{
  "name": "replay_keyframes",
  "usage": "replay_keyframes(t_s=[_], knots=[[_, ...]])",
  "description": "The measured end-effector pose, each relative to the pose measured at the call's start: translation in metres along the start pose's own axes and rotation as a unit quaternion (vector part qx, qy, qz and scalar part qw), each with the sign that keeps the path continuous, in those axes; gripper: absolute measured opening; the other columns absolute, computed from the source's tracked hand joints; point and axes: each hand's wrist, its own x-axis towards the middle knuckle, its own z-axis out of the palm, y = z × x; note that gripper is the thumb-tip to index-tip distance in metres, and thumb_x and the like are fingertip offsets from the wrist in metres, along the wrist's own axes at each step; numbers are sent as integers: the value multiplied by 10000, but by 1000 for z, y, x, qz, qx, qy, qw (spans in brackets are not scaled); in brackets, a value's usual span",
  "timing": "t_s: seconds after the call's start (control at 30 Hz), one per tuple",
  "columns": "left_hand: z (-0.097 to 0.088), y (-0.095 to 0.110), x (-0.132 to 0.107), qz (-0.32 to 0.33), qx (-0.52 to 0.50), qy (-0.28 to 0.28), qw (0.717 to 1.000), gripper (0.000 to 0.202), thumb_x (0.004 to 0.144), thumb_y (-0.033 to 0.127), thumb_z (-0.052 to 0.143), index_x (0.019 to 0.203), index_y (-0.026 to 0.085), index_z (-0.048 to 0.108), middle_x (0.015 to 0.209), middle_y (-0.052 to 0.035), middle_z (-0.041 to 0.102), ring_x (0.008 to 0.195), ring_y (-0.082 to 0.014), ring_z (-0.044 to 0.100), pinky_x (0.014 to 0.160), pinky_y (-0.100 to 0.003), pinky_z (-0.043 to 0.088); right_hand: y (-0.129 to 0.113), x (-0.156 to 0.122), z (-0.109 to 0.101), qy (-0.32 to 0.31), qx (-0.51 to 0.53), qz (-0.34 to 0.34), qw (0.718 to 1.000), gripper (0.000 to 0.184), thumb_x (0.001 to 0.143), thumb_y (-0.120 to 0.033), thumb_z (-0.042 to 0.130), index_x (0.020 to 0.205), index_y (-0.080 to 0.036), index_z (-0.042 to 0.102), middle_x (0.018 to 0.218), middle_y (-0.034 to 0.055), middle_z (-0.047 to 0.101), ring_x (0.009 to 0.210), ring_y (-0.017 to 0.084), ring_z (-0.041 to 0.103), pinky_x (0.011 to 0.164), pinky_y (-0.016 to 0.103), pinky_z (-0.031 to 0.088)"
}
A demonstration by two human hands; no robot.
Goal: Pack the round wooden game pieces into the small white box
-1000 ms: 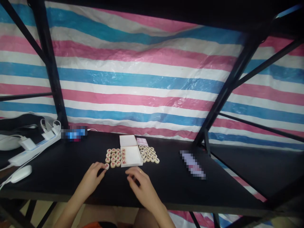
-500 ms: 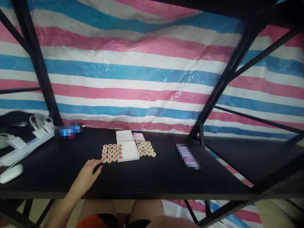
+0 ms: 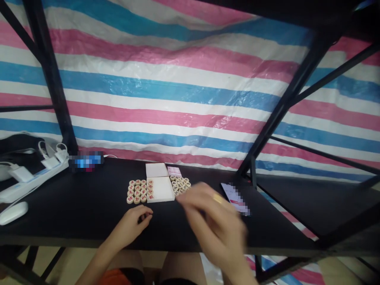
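Note:
My left hand point(image 3: 133, 223) is low over the black table, just in front of the red-marked xiangqi pieces point(image 3: 137, 193). Its fingers are loosely curled with a gap to the thumb, and nothing shows in them. Those pieces stand in neat rows left of an open white box point(image 3: 162, 189); a column of red-marked pieces point(image 3: 150, 190) lies inside along its left side. My right hand point(image 3: 215, 225), with a ring on one finger, is smeared by motion near the dark-marked pieces point(image 3: 179, 183) and hides some of them. Whether it holds anything cannot be made out.
A phone point(image 3: 234, 198) lies to the right. Behind the box is a pink printed card point(image 3: 174, 171). A white power strip point(image 3: 35, 176) with chargers and a white mouse point(image 3: 13, 213) are at the left. Black metal posts point(image 3: 268, 118) and a striped sheet point(image 3: 166, 87) stand behind.
My left hand has drawn back from the red-marked pieces, to the right and nearer me, with its fingers curling. My right hand has risen into view over the table, near the dark-marked pieces.

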Motion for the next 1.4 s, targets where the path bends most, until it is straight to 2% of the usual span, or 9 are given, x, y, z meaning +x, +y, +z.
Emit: replay_keyframes(t_s=[0.07,0.17,0.23,0.43,0.77,0.97,1.1,1.27,1.4], knots=[[4,1,4,-9,-6,-14,1000,202,821,230,494,890,188,679,836,-37,685,716,-164,614,670,-244,470,37,13,22,-89,-57,87,991,192,864,-192,508,972,-207,666,890,53,675,828,177,610,768,303,457],[4,-1,5,-29,-24,-13,999,201,821,243,492,876,182,675,795,-31,677,686,-159,602,644,-238,460,94,15,62,-249,-139,256,924,184,836,-232,554,958,-187,685,966,74,678,866,187,609,797,294,423],[3,-2,4,-38,-40,-8,998,206,827,250,485,878,179,672,773,-26,672,671,-153,596,630,-229,453,120,11,83,-288,-136,287,903,181,794,-305,613,872,-175,712,905,83,698,824,200,624,737,280,426],[2,-2,2,-32,-31,-4,999,210,821,236,490,875,173,683,781,-29,678,675,-154,593,633,-228,437,139,6,106,-346,-117,337,868,266,663,-453,714,712,-191,726,697,47,703,665,173,633,551,224,386],[3,-4,1,-30,-33,-3,999,200,826,238,489,861,182,677,759,-17,668,664,-148,583,622,-221,431,152,8,104,-326,-156,357,862,202,728,-356,649,779,-168,706,762,76,699,703,180,621,577,236,375],[2,-2,2,-31,-35,-3,999,203,823,230,486,859,180,679,749,-20,670,652,-150,583,616,-222,432,156,5,103,-328,-123,335,875,165,632,-303,725,713,-166,683,710,47,680,654,168,601,567,230,369],[2,-1,2,-30,-36,-3,999,204,823,234,486,860,181,679,750,-20,671,652,-151,585,613,-223,433,151,4,98,-272,-116,314,902,125,687,-237,655,787,-162,655,754,40,661,683,155,577,601,231,375],[4,-2,2,-34,-44,0,998,207,826,245,492,869,172,681,766,-27,677,666,-155,591,628,-228,438,132,-14,83,-194,-81,278,937,223,762,-229,587,974,-170,623,825,17,606,719,129,556,684,225,411],[5,-4,3,-41,-50,4,998,220,833,282,509,914,173,682,781,-28,686,673,-158,590,637,-233,440,114,-47,85,-122,45,281,951,110,779,-265,591,793,-170,645,675,-20,564,621,120,530,611,216,418]])
